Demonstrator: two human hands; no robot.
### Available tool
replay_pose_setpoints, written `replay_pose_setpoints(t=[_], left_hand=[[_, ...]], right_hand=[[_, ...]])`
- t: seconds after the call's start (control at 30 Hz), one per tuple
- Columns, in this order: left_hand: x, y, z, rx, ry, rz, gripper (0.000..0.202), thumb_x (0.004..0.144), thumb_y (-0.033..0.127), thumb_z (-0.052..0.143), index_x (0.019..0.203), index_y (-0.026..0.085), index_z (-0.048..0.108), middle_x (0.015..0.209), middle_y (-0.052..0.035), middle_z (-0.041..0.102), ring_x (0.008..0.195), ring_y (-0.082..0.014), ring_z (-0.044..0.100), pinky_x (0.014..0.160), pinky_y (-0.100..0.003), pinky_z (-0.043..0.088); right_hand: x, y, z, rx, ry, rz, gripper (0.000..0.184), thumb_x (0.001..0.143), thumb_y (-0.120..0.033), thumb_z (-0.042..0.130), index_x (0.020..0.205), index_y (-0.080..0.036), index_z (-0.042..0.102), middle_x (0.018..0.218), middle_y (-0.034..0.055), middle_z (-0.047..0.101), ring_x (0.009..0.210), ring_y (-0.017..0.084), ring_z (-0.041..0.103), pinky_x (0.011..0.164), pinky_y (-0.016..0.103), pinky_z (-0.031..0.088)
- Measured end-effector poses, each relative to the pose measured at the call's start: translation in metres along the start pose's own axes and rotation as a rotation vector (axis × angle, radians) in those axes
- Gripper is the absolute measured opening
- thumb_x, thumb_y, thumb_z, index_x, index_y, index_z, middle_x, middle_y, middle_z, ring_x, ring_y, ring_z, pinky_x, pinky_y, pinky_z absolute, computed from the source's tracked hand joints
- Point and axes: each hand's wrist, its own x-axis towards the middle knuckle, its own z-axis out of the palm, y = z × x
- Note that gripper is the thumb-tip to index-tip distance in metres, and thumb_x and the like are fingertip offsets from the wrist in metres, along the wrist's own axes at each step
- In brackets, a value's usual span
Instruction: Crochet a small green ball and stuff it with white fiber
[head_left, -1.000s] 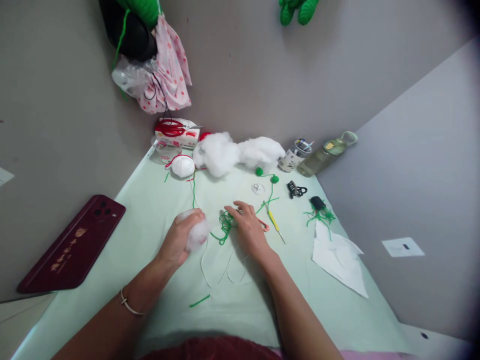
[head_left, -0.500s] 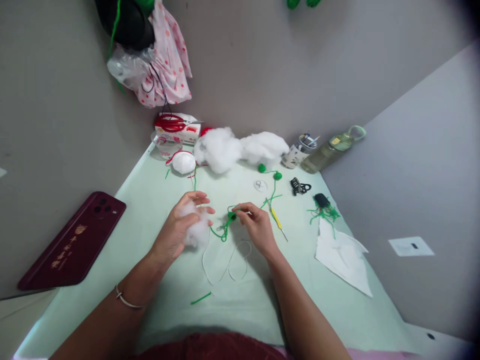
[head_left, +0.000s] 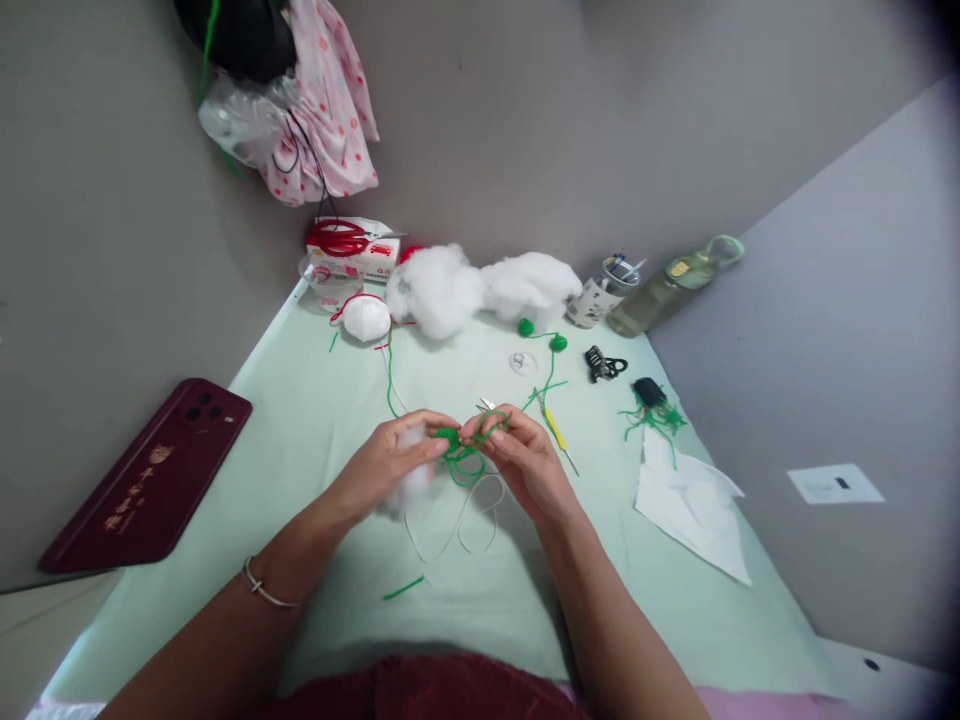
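My left hand (head_left: pixel 390 462) is closed around a tuft of white stuffing (head_left: pixel 405 488) and its fingertips also pinch a small green crocheted piece (head_left: pixel 448 437). My right hand (head_left: pixel 521 455) pinches the same green piece and its tangled green yarn (head_left: pixel 466 466) from the other side. Both hands meet above the middle of the pale green table (head_left: pixel 315 420). A loop of white thread (head_left: pixel 457 520) lies on the table just below them.
At the back lie two heaps of white stuffing (head_left: pixel 480 285), a white mask (head_left: pixel 366 318), red scissors on a box (head_left: pixel 341 245), a cup of tools (head_left: pixel 600 297) and a bottle (head_left: pixel 667 290). A yellow crochet hook (head_left: pixel 556 432), green scraps (head_left: pixel 651 415) and white paper (head_left: pixel 690 505) lie right. A maroon phone (head_left: pixel 146 475) lies left.
My right hand lifted the green piece off the table. My left hand carried the stuffing rightward until both hands met on the green piece. The view tilted down slightly.
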Motion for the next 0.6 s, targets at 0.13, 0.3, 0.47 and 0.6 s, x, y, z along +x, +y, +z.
replay_pose_setpoints(t=[0.13, 0.3, 0.47, 0.6], left_hand=[[0.003, -0.004, -0.005, -0.002, 0.241, 0.077, 0.027, 0.081, 0.041, 0.083, 0.101, 0.023, 0.077, 0.076, 0.0012, 0.065, 0.059, -0.0127, 0.055, 0.054, -0.022, 0.039], [0.003, -0.003, -0.006, 0.019, 0.346, 0.128, 0.028, 0.084, 0.043, 0.080, 0.105, 0.024, 0.075, 0.080, 0.0024, 0.063, 0.060, -0.0122, 0.053, 0.055, -0.022, 0.038], [-0.001, 0.001, 0.008, 0.048, 0.281, 0.113, 0.023, 0.079, 0.041, 0.084, 0.087, 0.020, 0.077, 0.083, -0.0016, 0.071, 0.068, -0.0153, 0.058, 0.063, -0.024, 0.042], [-0.001, -0.003, 0.011, 0.057, 0.247, 0.082, 0.026, 0.079, 0.044, 0.083, 0.083, 0.019, 0.074, 0.074, -0.0001, 0.068, 0.064, -0.0153, 0.056, 0.061, -0.024, 0.042]], right_hand=[[-0.003, -0.007, -0.018, -0.106, -0.083, -0.005, 0.020, 0.087, -0.042, 0.071, 0.085, -0.022, 0.068, 0.102, 0.0089, 0.077, 0.077, 0.019, 0.066, 0.076, 0.038, 0.056], [-0.001, -0.004, -0.029, -0.770, 0.521, -0.256, 0.021, 0.091, -0.035, 0.063, 0.107, -0.023, 0.071, 0.118, 0.0133, 0.073, 0.110, 0.030, 0.064, 0.095, 0.050, 0.054], [-0.009, 0.010, 0.007, -0.710, 0.195, -0.273, 0.047, 0.097, -0.037, 0.067, 0.141, -0.027, 0.057, 0.142, 0.0128, 0.066, 0.133, 0.028, 0.061, 0.113, 0.049, 0.048], [-0.014, 0.018, 0.026, -0.543, -0.051, -0.029, 0.041, 0.095, -0.037, 0.069, 0.133, -0.024, 0.062, 0.095, 0.0019, 0.073, 0.085, 0.018, 0.067, 0.079, 0.032, 0.055]])
